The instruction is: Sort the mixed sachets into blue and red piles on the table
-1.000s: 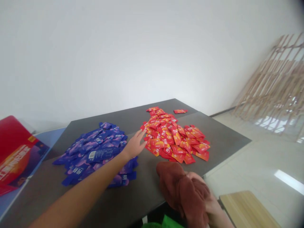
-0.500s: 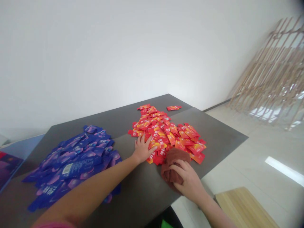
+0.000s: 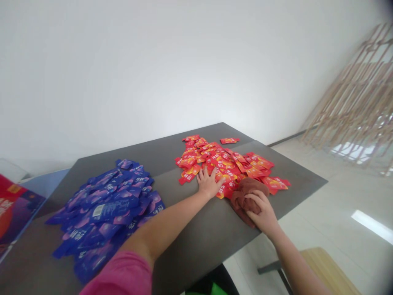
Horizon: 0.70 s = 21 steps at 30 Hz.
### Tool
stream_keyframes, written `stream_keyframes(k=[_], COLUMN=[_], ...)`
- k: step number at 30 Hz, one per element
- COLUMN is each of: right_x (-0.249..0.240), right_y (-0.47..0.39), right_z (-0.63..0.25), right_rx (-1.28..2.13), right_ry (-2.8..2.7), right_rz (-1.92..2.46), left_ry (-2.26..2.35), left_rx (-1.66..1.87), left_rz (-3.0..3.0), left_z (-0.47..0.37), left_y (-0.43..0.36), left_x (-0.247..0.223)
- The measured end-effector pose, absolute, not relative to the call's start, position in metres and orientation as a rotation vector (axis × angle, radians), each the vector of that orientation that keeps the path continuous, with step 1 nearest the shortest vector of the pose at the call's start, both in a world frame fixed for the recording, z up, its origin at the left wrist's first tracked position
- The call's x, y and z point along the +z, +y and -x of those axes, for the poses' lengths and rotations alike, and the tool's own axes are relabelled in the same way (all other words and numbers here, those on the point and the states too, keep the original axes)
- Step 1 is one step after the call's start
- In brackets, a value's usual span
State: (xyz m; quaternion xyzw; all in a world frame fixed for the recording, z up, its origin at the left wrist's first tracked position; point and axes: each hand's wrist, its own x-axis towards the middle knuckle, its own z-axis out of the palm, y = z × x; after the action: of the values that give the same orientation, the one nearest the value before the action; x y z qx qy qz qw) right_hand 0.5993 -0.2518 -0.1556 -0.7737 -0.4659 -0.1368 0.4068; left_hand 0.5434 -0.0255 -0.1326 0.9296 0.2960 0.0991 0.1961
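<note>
My left hand lies with fingers spread on the near side of a heap of small red and orange sachets. To its right, my right hand grips a bunched brown cloth, which presses against the heap's near edge on the dark table. Some sachets under the cloth and my fingers are hidden. A second heap, of blue and purple sachets, lies on the left part of the table, beside my left forearm.
One red sachet lies apart near the back corner. A red and purple printed box or bag is at the far left. A white wall stands behind the table. On the right are a wooden stool top and a leaning bamboo rack.
My right hand has moved the cloth to the right along the table edge. My left hand has pushed forward and right into the red heap, which has shifted and spread rightward.
</note>
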Motion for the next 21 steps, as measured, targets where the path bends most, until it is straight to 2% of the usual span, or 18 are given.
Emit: stream_keyframes(k=[5, 10, 15, 21], right_x=[-0.156, -0.151, -0.152, -0.153], right_y=[-0.261, -0.26, -0.246, -0.224], right_z=[-0.591, -0.557, -0.518, -0.495], right_rx=[-0.44, -0.408, -0.31, -0.255], right_ry=[-1.16, -1.217, -1.26, -1.311], right_rz=[1.875, 1.825, 1.757, 1.701], left_ry=[0.731, 0.427, 0.556, 0.656], left_rx=[0.329, 0.325, 0.258, 0.227], left_rz=[-2.66, -2.982, -3.171, -3.172], left_z=[-0.499, -0.39, -0.289, -0.253], left_y=[-0.028, -0.01, 0.016, 0.028], left_x=[-0.116, -0.098, -0.101, -0.114])
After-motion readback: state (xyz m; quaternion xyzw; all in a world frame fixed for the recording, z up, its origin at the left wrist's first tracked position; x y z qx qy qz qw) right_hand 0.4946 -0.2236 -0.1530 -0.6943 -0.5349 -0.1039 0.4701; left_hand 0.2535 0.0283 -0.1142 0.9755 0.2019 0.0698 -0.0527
